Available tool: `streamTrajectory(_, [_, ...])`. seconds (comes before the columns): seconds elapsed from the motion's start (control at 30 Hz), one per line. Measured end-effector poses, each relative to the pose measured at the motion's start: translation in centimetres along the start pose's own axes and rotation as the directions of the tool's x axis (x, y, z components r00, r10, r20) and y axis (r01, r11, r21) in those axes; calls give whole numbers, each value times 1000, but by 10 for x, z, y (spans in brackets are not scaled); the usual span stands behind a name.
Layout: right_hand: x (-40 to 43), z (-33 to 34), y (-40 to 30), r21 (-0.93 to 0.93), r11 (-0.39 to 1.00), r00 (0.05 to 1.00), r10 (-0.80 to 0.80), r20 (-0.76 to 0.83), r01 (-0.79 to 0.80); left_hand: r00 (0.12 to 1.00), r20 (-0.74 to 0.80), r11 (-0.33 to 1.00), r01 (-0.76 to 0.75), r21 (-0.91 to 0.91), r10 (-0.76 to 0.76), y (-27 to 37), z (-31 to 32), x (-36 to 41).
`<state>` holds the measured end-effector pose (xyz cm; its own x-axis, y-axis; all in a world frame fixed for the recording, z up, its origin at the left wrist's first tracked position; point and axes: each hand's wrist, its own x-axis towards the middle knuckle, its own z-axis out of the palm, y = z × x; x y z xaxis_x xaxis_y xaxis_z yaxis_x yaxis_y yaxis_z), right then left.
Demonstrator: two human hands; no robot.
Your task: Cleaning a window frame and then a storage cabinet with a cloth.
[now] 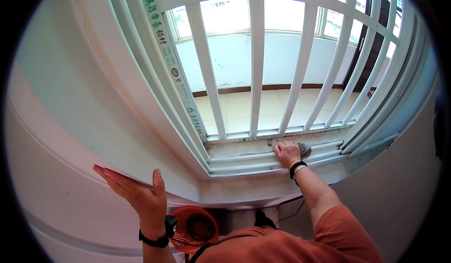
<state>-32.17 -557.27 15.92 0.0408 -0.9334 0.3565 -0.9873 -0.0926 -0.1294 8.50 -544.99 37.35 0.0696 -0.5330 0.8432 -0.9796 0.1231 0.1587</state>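
My right hand (289, 152) is closed around a grey cloth (304, 150), part of which sticks out beyond the fingers. It rests at the white sliding-window track (243, 162), along the lower frame inside the barred window. The ledge behind the track (243, 148) looks stained and dusty. My left hand (141, 189) is raised at the left, fingers straight and thumb apart, with nothing in it. Its palm side is against or close to the edge of the wall recess (176, 192); whether it touches, I cannot tell.
White vertical bars (256, 69) stand behind the track. A window frame (137, 65) with printed film runs up the left, and glass panels (405, 97) are at the right. Below, a red plastic basket (175, 224) stands near my feet, beside a thin cable (294, 213).
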Motion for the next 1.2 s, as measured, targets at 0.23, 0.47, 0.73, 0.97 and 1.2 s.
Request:
streamTrajectory(0.23, [0, 4, 6, 10, 1000, 1000, -5, -28, 5, 999, -18, 999, -37, 7, 37, 3, 0, 0])
streamTrajectory(0.47, [-7, 11, 2, 112, 991, 991, 81, -103, -70, 999, -15, 999, -34, 33, 35, 6, 0, 0])
streamTrajectory(0.73, [-49, -24, -34, 225, 959, 947, -97, -307, 172, 999, -26, 997, -17, 73, 19, 4, -2, 0])
streamTrajectory(0.97, [-13, -11, -10, 285, 952, 994, -95, -61, 109, 1000, -24, 998, -12, 54, 14, 11, 3, 4])
streamTrajectory(1.2, [-21, -11, -15, 219, 966, 982, -102, -158, 135, 997, -78, 1000, -6, 28, 8, 7, 2, 2])
